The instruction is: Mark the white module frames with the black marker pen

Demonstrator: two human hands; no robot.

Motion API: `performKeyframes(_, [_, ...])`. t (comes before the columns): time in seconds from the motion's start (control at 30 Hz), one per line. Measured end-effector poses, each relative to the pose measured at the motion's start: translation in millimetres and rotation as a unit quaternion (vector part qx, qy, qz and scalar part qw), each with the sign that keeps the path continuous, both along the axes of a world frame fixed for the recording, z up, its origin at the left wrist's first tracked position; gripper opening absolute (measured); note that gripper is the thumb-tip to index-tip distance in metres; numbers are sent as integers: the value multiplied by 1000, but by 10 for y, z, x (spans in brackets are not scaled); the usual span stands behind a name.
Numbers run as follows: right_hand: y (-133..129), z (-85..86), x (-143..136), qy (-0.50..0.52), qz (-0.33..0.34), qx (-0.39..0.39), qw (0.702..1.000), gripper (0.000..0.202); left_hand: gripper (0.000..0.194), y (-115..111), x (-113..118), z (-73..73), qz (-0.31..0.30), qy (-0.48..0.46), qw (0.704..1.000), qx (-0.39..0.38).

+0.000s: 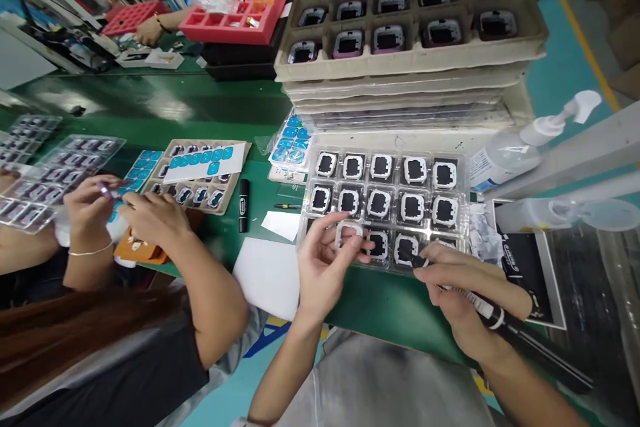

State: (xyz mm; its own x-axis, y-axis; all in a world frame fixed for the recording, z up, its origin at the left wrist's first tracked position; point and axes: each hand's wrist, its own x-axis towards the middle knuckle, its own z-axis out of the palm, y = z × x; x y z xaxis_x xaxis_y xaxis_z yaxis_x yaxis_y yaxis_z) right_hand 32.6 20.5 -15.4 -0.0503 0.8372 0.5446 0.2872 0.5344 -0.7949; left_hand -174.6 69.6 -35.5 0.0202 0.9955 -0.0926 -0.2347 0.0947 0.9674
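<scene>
My left hand (325,263): thumb and fingers nearly closed, pinching 1 white frame (349,235) above the front row of the clear tray (465,213), left part. My right hand (457,290): fingers wrapped round the black tool (537,343), closed on it, tip down at a front-row piece (406,250) right of the frame. Can't tell if the tip touches.

Clear tray sits on the green table (380,307), 3 rows of 5 pockets. Back 2 rows hold 10 white-rimmed black pieces; front row partly hidden by my hands.

Behind it, a tall tray stack (400,73); top tray holds 15 dark cases in 3 rows of 5. Right of the clear tray: pump bottle (507,157), upright. Left: blue sticker sheets (293,140), a thin pen (288,206), 1 small paper (280,225), 1 big white sheet (267,277), then a black marker (243,205). Further left, a tan tray (233,197) with a sticker sheet lying across it.

Co-worker at left, 2 hands (150,217) up, small purple part (105,189) held. Far side: pink tray (277,7), another person's hand (149,31) near it.
</scene>
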Motion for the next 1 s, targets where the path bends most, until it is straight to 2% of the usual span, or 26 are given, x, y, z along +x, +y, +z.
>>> performKeyframes(0.07, [76, 107, -40, 6, -46, -26, 999, 15, 45, 70, 122, 42, -31, -35, 999, -8])
performKeyframes(0.13, [126, 134, -88, 42, -81, -66, 994, 15, 43, 124, 222, 61, -48, -57, 997, -9])
performKeyframes(0.27, [222, 39, -181, 116, -65, -87, 987, 17, 32, 196, 338, 48, -59, -50, 997, -7])
performKeyframes(0.43, [339, -62, -185, 75, -98, -49, 991, 23, 27, 248, 354, 3, -62, 13, 998, 11])
performKeyframes(0.53, [379, -66, -165, 49, -95, -43, 993, 27, 26, 250, 340, -14, -66, 49, 997, 13])
performKeyframes(0.67, [405, -60, -162, 0, -87, -29, 996, 31, 16, 230, 334, -29, -49, 95, 994, 5])
performKeyframes(1.0, [439, -65, -194, -18, -119, -2, 993, 29, 12, 193, 330, -41, -39, 172, 983, 50])
